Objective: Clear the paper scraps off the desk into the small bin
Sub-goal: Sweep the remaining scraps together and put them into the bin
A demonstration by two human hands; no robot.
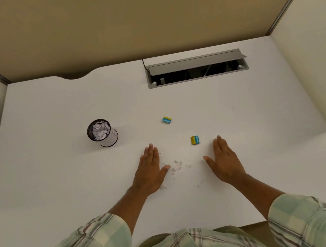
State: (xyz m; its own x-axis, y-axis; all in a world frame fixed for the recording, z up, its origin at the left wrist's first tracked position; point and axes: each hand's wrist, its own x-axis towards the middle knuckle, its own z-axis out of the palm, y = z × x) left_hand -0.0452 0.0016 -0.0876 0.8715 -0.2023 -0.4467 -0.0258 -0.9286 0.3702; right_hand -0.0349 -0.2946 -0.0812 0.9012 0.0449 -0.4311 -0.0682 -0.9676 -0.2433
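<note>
Several small white paper scraps (177,166) lie scattered on the white desk (61,179), in the gap between my two hands. My left hand (151,170) lies flat on the desk just left of them, fingers together, thumb out toward the scraps. My right hand (224,159) lies flat to their right, holding nothing. A small black mesh bin (102,132) stands upright to the far left of my left hand, filled with crumpled white paper.
Two yellow-and-blue erasers lie on the desk: one eraser (167,120) behind the scraps, the other eraser (195,140) close to my right fingertips. An open grey cable hatch (196,68) sits at the back. Partition walls enclose the desk.
</note>
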